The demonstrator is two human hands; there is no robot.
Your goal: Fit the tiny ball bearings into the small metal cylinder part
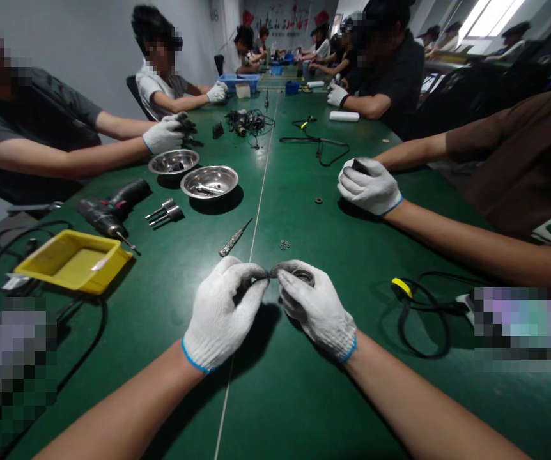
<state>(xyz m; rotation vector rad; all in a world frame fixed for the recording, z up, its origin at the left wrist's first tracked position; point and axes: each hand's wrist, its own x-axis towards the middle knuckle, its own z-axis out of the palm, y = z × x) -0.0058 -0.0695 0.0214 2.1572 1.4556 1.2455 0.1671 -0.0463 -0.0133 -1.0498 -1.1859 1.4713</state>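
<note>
My left hand (pixel 227 306), in a white knit glove with a blue cuff, is closed in a pinch. Its darkened thumb and fingertips meet those of my right hand (pixel 316 303) above the green table. Whatever the left fingertips hold is too small or hidden to tell. Curled in the gloved right hand is a round metal ring (pixel 304 276), its upper rim showing between the fingers and the palm. Just beyond the fingertips, several small ring-shaped parts (pixel 285 245) lie together on the table. A screwdriver (pixel 235 238) rests ahead of the left hand.
At left are a yellow tray (pixel 71 262), a power drill (pixel 112 207), metal cylinders with prongs (pixel 166 213) and two steel bowls (pixel 209 184). A co-worker's gloved hand (pixel 370 185) holds a dark part at right. Black cables (pixel 424 319) lie nearer on that side.
</note>
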